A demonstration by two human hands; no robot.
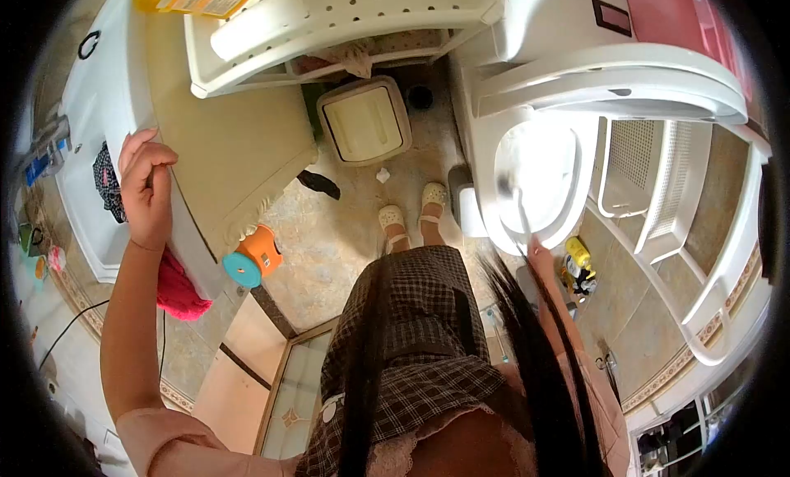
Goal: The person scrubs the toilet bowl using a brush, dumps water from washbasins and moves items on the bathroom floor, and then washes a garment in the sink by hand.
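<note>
At glossy oval toilet (585,174); right hand (540,257) closed, seemingly on thin stick (524,216); left hand (146,177) half-curled, empty.

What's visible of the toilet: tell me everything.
The toilet, to the person's right, is white, glossy and ceramic-looking, with an oval bowl. Its seat and lid look raised. Glare hides much of the interior. A thin pale stick reaches into it from the right hand, near the front rim; contact there is unclear.

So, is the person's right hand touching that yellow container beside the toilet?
Apart. The head view shows a visible gap between the right hand and the yellow container.
</note>
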